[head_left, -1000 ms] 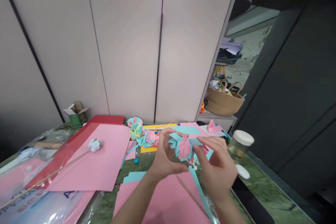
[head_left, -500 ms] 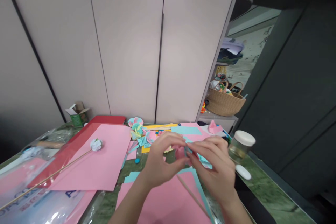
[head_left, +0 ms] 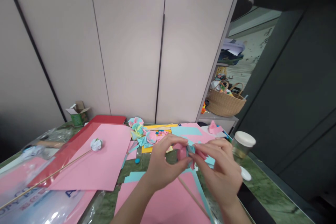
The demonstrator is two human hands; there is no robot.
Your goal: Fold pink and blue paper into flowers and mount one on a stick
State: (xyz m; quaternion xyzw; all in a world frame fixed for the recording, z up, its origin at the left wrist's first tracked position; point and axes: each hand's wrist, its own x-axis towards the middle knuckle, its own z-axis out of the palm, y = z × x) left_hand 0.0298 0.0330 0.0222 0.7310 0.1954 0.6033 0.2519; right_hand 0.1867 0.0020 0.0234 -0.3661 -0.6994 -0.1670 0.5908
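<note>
Paper flower point(head_left: 187, 151), pink and blue, at lower centre of frame, pinched from both sides: left hand point(head_left: 164, 166) and right hand point(head_left: 220, 171) closed on it; thin stick point(head_left: 193, 197) slanting toward lower right beneath.

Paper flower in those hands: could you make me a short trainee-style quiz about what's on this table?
1. True or false: both hands grip the paper flower.
2. Which is nearer the right hand: the glass jar or the green box?
3. What tips the long stick lying on the pink sheet?

Key: 1 true, left hand too. 2 the glass jar. 3 a small white paper flower.
</note>
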